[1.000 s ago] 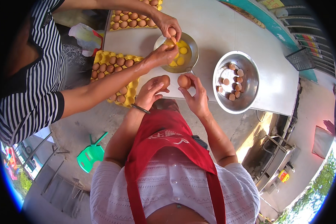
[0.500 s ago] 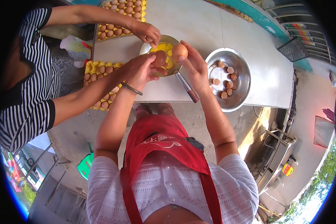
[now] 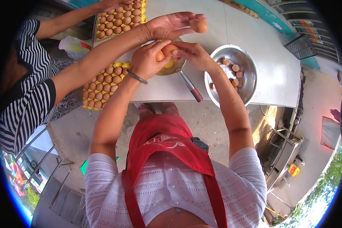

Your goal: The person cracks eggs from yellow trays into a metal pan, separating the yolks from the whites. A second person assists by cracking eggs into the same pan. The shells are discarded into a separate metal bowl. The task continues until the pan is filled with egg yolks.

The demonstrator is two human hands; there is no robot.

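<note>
Over the metal pan point(image 3: 176, 67), my left hand point(image 3: 145, 60) is closed round a brown egg point(image 3: 159, 56). My right hand point(image 3: 197, 55) grips another brown egg point(image 3: 170, 49) with its fingertips, and the two eggs meet or nearly meet. Yellow yolk point(image 3: 168, 65) shows in the part of the pan below my hands; they and the co-worker's arm cover the rest. The pan's handle point(image 3: 189, 86) points toward me. To the right of my right hand, a steel bowl point(image 3: 252, 78) holds several empty brown eggshells point(image 3: 235, 68).
A co-worker's hand point(image 3: 170, 25) reaches across just beyond my hands with a blurred brown egg or shell point(image 3: 198, 26). Their other hand point(image 3: 112, 3) is at the far yellow egg tray point(image 3: 143, 8). A nearer egg tray point(image 3: 88, 108) lies at the table's left edge.
My hands have brought their two eggs together. One co-worker hand has moved from the pan to the far tray; the other has swung right past my hands, carrying an egg or shell.
</note>
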